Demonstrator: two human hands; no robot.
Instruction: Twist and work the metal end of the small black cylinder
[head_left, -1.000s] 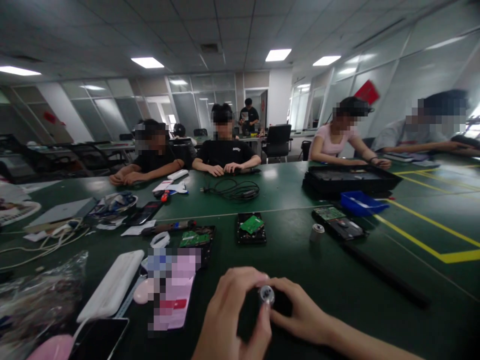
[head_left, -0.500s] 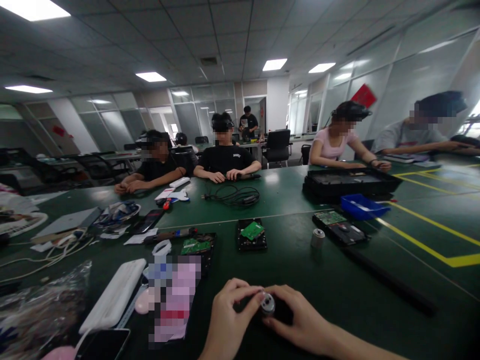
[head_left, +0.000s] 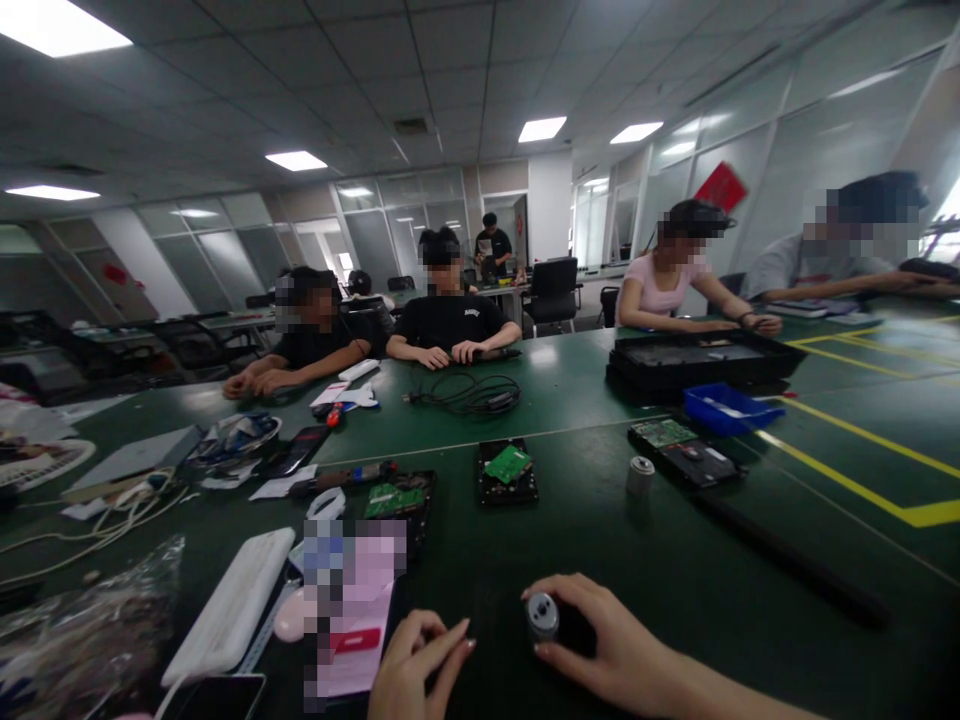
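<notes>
My right hand (head_left: 589,632) grips a small silver motor (head_left: 542,617), a metal cylinder with dark holes in its top face, thumb on the near side and fingers on the far side. Apart from it, to the left, my left hand (head_left: 424,662) is closed, thumb and fingertips pinched together beside the pink packet (head_left: 360,600). Anything between those fingertips is too small or hidden to make out. A similar silver motor (head_left: 640,476) stands upright farther away on the green table (head_left: 592,530).
Ahead lies a hard drive (head_left: 508,490) with a green circuit board (head_left: 508,463); another drive (head_left: 694,455) sits to the right near a blue tray (head_left: 727,411). A dark bar (head_left: 795,560) crosses the right side. On the left are a white power bank (head_left: 229,605), a phone (head_left: 214,697) and a screwdriver (head_left: 345,476). Co-workers sit opposite.
My left hand has drawn away from the motor, moving left and toward me with its fingertips pinched. My right hand keeps hold of the motor in nearly the same spot.
</notes>
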